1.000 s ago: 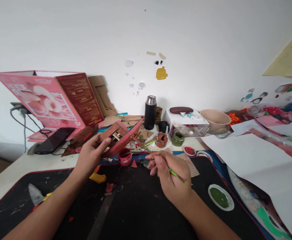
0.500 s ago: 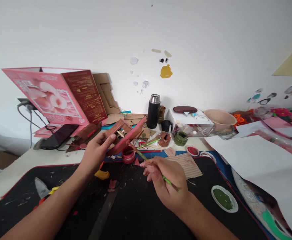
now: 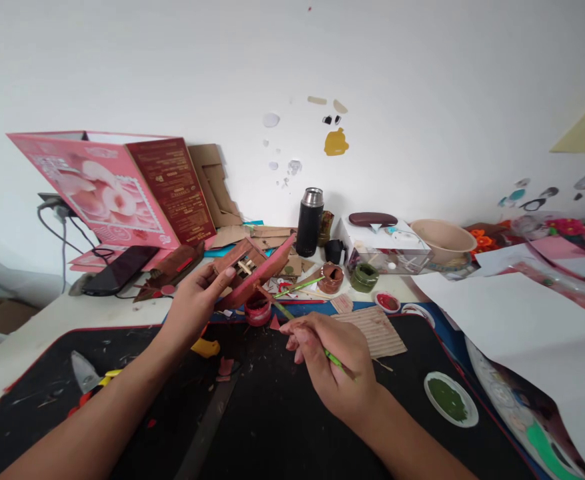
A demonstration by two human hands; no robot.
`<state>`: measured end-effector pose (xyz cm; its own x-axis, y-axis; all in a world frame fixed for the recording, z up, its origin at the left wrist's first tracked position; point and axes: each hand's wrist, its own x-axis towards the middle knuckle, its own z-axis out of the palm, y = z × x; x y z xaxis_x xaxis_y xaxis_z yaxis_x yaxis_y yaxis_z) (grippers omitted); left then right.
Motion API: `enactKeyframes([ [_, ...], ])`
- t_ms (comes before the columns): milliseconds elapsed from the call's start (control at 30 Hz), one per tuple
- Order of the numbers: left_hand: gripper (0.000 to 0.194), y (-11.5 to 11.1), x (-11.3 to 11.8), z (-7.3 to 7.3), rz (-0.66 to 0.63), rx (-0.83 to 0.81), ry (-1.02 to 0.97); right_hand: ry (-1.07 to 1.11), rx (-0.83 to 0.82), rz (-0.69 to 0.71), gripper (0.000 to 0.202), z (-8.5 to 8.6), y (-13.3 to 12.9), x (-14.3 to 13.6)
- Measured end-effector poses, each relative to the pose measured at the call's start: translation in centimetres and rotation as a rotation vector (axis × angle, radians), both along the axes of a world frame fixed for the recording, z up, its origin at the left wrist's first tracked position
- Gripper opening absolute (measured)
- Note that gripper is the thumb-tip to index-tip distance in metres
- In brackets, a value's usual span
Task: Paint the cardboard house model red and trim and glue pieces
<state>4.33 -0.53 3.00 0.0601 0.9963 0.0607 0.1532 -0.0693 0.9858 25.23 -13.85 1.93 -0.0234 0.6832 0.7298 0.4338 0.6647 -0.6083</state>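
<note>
My left hand (image 3: 199, 293) grips a reddish-brown model boat (image 3: 267, 270) by its near left end, thumb on top. Pale little sticks show inside the boat's open middle. My right hand (image 3: 329, 357) is closed round a green-handled paintbrush (image 3: 285, 311), its tip against or very near the boat's side. Below the boat stands a jar of red paint (image 3: 257, 311), partly hidden by it. Behind are a brown paint jar (image 3: 331, 278) with a green brush lying toward it and a green paint jar (image 3: 364, 277).
A black mat (image 3: 282, 413) covers the desk front, with scissors (image 3: 85, 373) and a steel ruler (image 3: 209, 420) on it. Right lie corrugated cardboard (image 3: 375, 332), a lid of green paint (image 3: 451, 399) and white paper (image 3: 517, 327). A black thermos (image 3: 309, 223) and pink folder (image 3: 107, 187) stand behind.
The view has shifted slightly. Both hands keep their hold, and the boat and brush look almost unmoved relative to each other.
</note>
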Motion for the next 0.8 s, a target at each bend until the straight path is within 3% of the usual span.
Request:
enactKeyframes([
  [133,0.075,0.1,-0.2,-0.1,-0.012,0.002,0.023,-0.002,0.014,0.038,0.019,0.2,-0.1,-0.1],
  [367,0.07,0.5,-0.4,-0.9,-0.043,0.055,0.012,-0.005,-0.007,-0.062,0.023,0.3,0.0,0.1],
  [533,0.07,0.6,-0.5,-1.5,-0.062,-0.018,-0.067,-0.039,-0.011,0.02,0.023,-0.1,0.0,-0.5],
  [800,0.066,0.4,-0.4,-1.3,-0.08,-0.03,-0.105,-0.053,-0.013,0.073,0.021,-0.3,-0.3,-0.9],
])
